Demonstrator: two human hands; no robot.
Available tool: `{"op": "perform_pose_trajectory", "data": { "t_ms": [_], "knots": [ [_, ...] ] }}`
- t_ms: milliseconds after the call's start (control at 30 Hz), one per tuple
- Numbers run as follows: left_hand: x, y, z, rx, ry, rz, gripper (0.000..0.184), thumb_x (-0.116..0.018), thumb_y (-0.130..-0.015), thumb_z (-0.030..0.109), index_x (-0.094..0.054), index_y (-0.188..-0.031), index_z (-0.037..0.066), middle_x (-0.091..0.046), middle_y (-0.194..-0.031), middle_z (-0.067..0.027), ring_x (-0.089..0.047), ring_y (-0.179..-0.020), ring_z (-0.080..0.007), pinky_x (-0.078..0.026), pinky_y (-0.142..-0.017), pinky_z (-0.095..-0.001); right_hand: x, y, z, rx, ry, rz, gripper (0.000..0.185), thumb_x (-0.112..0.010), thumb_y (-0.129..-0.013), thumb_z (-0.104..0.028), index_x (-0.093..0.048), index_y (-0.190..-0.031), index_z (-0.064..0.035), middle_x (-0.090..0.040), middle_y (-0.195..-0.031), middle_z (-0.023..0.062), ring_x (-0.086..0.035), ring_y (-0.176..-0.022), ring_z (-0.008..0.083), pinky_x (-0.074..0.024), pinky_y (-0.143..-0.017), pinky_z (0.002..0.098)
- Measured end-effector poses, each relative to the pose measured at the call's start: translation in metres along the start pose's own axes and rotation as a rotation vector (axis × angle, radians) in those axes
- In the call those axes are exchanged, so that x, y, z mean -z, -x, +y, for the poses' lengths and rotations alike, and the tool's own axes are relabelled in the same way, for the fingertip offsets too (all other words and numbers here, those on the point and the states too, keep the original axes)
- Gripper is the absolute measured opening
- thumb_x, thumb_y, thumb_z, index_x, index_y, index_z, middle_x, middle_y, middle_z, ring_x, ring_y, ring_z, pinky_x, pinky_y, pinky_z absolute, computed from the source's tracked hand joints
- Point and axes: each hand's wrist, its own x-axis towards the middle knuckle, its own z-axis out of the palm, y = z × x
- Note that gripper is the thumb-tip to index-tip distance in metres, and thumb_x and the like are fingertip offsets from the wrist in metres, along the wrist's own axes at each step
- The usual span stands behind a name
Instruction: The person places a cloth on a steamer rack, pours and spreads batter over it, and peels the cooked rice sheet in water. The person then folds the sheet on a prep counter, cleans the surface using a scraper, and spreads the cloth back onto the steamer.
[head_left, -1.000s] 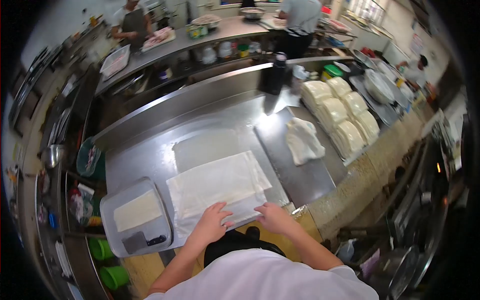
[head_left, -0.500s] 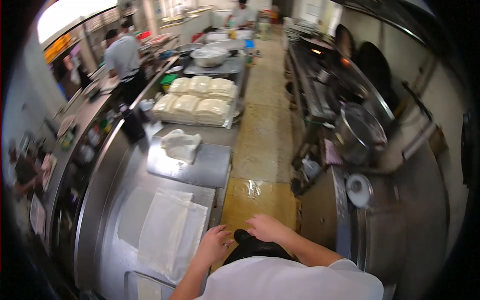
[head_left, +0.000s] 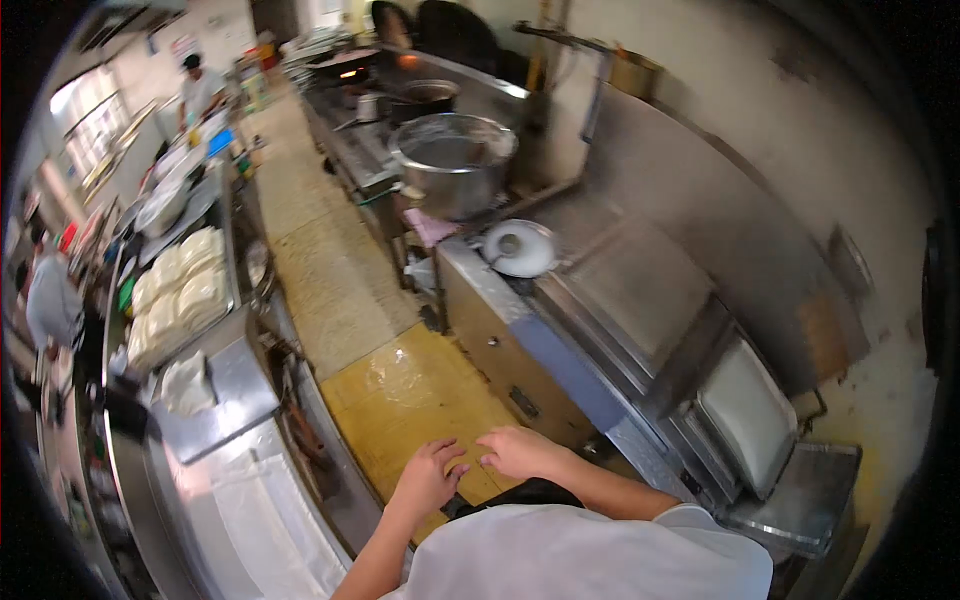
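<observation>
My left hand (head_left: 430, 476) and my right hand (head_left: 517, 453) hover close together in front of my body, above the yellow floor. Their fingers are loosely bent and apart, and nothing shows in either one. Left of my left hand, white cloths (head_left: 275, 520) lie on the steel worktop. Beyond them a crumpled white cloth (head_left: 188, 386) rests on a metal sheet (head_left: 225, 400). On the right, nearest my right hand, runs a steel counter (head_left: 570, 370) with a white lid or bowl (head_left: 520, 248) on it.
Stacks of pale, flat sheets (head_left: 185, 290) stand on the left worktop. A large metal pot (head_left: 452, 165) and a lit burner (head_left: 352, 73) are on the right. A tray of white material (head_left: 748, 405) sits at lower right. Two people (head_left: 203, 92) (head_left: 52, 295) stand farther off.
My view has swung to the right, bringing the right counter and white tray into sight. Both hands remain in front of my body, fingers apart.
</observation>
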Motion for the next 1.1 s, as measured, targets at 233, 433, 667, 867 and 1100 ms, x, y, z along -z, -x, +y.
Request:
{"op": "perform_pose_trajectory", "data": {
  "t_ms": [233, 433, 667, 867, 1100],
  "knots": [
    [-0.097, -0.092, 0.084, -0.215, 0.020, -0.244, 0.026, -0.076, -0.090, 0.019, -0.074, -0.111, 0.004, -0.067, -0.129, -0.0198, -0.062, -0.119, -0.0403, -0.052, -0.101, -0.0454, 0.047, 0.139, 0.130, -0.342, -0.192, 0.279, 0.045, -0.068, -0.094, -0.030, -0.066, -0.130, -0.0039, -0.066, -0.126, 0.0223, -0.060, -0.121, 0.0403, -0.0485, -0.103, 0.0475],
    [-0.213, -0.167, 0.179, -0.388, 0.035, -0.409, 0.025, -0.077, -0.089, 0.017, -0.074, -0.110, 0.004, -0.067, -0.129, -0.0185, -0.061, -0.121, -0.0407, -0.051, -0.103, -0.0475, 0.065, 0.357, 0.326, -0.992, 0.010, 0.847, 0.041, -0.067, -0.089, -0.019, -0.066, -0.124, 0.0014, -0.061, -0.126, 0.0281, -0.058, -0.120, 0.0436, -0.0476, -0.106, 0.0508],
    [-0.385, -0.249, 0.290, -0.738, -0.006, -0.519, 0.036, -0.066, -0.082, -0.001, -0.068, -0.117, 0.003, -0.065, -0.129, -0.0212, -0.059, -0.121, -0.0422, -0.048, -0.107, -0.0479, 0.003, 0.546, 0.444, -1.439, 0.023, 0.748, 0.052, -0.062, -0.081, -0.010, -0.058, -0.131, 0.0027, -0.056, -0.134, 0.0267, -0.051, -0.128, 0.0432, -0.0442, -0.109, 0.0490],
    [-0.541, -0.296, 0.342, -0.999, -0.341, -0.487, 0.039, -0.060, -0.081, 0.005, -0.066, -0.120, 0.003, -0.065, -0.129, -0.0220, -0.059, -0.125, -0.0405, -0.049, -0.105, -0.0470, -0.046, 0.557, 0.464, -1.397, 0.118, 0.780, 0.035, -0.058, -0.085, -0.013, -0.066, -0.118, -0.0022, -0.065, -0.120, 0.0240, -0.063, -0.114, 0.0400, -0.0519, -0.099, 0.0492],
    [-0.548, -0.312, 0.368, -0.953, -0.790, -0.908, 0.026, -0.057, -0.086, 0.019, -0.073, -0.101, 0.006, -0.074, -0.098, -0.0198, -0.072, -0.098, -0.0377, -0.057, -0.087, -0.0501, -0.029, 0.576, 0.440, -1.369, -0.152, 0.596, 0.023, -0.059, -0.086, -0.015, -0.075, -0.096, -0.0022, -0.073, -0.101, 0.0228, -0.071, -0.099, 0.0389, -0.0553, -0.091, 0.0511]
  ]
}}
